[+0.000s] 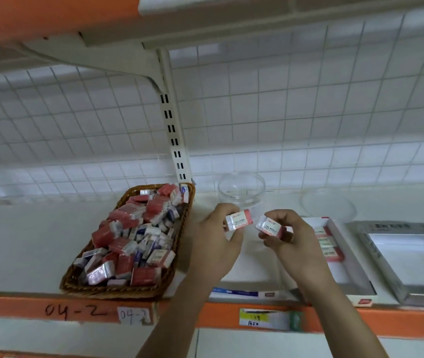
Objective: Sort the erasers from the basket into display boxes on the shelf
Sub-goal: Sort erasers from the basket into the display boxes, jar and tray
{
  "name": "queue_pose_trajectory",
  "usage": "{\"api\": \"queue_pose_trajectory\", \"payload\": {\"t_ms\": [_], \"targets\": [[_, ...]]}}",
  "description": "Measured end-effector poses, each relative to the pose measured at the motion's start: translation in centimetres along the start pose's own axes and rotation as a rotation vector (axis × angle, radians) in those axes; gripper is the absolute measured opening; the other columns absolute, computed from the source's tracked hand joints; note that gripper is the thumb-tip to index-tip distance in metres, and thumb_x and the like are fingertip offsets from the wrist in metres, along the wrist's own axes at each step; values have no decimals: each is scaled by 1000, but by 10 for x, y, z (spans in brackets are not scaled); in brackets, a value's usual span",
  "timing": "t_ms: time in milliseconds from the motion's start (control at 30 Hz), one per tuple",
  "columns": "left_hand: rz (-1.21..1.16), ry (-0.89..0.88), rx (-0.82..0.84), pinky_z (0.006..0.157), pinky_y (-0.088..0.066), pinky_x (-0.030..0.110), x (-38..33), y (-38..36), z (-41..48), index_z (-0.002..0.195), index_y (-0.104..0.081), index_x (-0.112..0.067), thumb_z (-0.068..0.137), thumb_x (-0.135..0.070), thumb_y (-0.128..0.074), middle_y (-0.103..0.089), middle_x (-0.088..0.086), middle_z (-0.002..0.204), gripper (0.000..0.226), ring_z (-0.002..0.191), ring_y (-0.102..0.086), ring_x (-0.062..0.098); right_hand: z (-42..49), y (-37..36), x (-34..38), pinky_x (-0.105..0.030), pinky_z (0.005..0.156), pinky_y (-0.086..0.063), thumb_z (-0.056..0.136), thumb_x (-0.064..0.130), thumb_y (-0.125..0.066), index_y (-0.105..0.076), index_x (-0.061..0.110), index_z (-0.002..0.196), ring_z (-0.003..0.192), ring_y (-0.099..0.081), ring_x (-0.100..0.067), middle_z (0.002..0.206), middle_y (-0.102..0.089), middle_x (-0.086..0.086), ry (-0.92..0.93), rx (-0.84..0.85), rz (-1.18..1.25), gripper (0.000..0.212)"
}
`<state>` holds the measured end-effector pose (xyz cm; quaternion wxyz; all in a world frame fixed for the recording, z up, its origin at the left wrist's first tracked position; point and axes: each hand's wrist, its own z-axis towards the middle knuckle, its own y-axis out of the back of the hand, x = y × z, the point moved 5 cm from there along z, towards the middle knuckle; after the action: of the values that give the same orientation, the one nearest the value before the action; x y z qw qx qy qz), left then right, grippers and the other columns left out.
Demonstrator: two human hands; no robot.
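A brown wicker basket (179, 257) full of several red-and-white and blue-and-white wrapped erasers sits on the white shelf. To its right my left hand (214, 244) pinches a red-and-white 2B eraser (239, 220) above the shelf. My right hand (292, 239) pinches a second red-and-white 2B eraser (270, 226) beside it. Under my right hand lies a white display box (347, 257) with a few red erasers (328, 244) lined up inside; my arm hides part of it. A silver display box (384, 264) stands to the right with nothing visible inside.
A clear round plastic jar (241, 189) stands behind my hands, and a clear lid or dish (328, 205) lies behind the boxes. A slotted shelf upright (173, 130) rises behind the basket. The shelf's orange front edge (76, 310) carries price labels. An upper shelf hangs overhead.
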<state>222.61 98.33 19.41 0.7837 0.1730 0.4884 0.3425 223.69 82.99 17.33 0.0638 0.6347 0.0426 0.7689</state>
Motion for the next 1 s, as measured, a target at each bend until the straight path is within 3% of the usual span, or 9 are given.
{"api": "queue_pose_trajectory", "payload": {"t_ms": [67, 133, 233, 300, 433, 567, 700, 833, 1000], "targets": [[1, -1, 63, 68, -51, 19, -10, -10, -2, 106, -56, -30, 85, -22, -66, -67, -13, 96, 24, 82, -62, 2, -1, 14, -1, -31, 78, -49, 78, -6, -63, -63, 32, 88, 79, -60, -7, 90, -67, 9, 51, -42, -87, 39], [59, -26, 115, 67, -41, 6, -22, -22, -4, 110, -59, -28, 86, -23, -66, -62, -14, 103, 26, 88, -58, 0, -3, 30, 3, -24, 73, -46, 77, -2, -66, -64, 36, 81, 74, -57, -2, 85, -67, 12, 117, -54, -192, 38], [116, -81, 134, 73, -34, 2, -33, -41, -5, 107, -66, -29, 80, -22, -72, -54, -11, 107, 28, 96, -55, 5, -8, 52, 5, -15, 67, -42, 73, -2, -68, -61, 46, 75, 77, -57, -3, 76, -64, 22, 161, -75, -324, 48], [125, -95, 183, 78, -36, 7, -41, -56, -7, 104, -68, -29, 78, -19, -72, -59, -10, 104, 28, 97, -55, 8, -10, 67, 0, -17, 69, -40, 72, -4, -68, -63, 42, 79, 82, -58, -11, 79, -60, 21, 156, -116, -419, 47], [163, -79, 285, 90, -40, 20, -55, -80, -14, 114, -63, -32, 81, -19, -64, -65, -11, 112, 35, 107, -51, 11, -18, 93, -12, -14, 68, -32, 71, -9, -64, -70, 16, 95, 85, -57, -20, 83, -57, 8, 77, -160, -531, 35], [281, -59, 372, 88, -41, 25, -64, -99, -19, 117, -62, -32, 85, -26, -62, -64, -8, 114, 33, 108, -48, 15, -26, 108, -19, -24, 74, -41, 72, -4, -62, -70, 19, 102, 96, -60, -24, 99, -63, -2, 112, -130, -689, 39], [457, -138, 387, 86, -43, 26, -73, -107, -24, 116, -65, -25, 88, -24, -62, -60, -4, 116, 28, 104, -47, 18, -28, 114, -23, -20, 75, -32, 76, 9, -63, -67, 20, 110, 104, -49, -22, 106, -60, -1, 71, -26, -794, 36], [556, -135, 375, 83, -45, 28, -75, -110, -24, 114, -67, -22, 87, -23, -66, -63, -1, 113, 27, 102, -51, 18, -27, 111, -24, -26, 83, -41, 75, 8, -59, -68, 17, 105, 110, -45, -22, 108, -59, 0, 77, 42, -888, 33], [640, -124, 390, 81, -45, 28, -79, -113, -23, 118, -66, -18, 89, -22, -66, -64, 4, 112, 29, 100, -55, 18, -24, 107, -21, -26, 91, -40, 76, 6, -51, -64, 19, 112, 116, -37, -22, 118, -55, 2, 73, 102, -1001, 41]]}}
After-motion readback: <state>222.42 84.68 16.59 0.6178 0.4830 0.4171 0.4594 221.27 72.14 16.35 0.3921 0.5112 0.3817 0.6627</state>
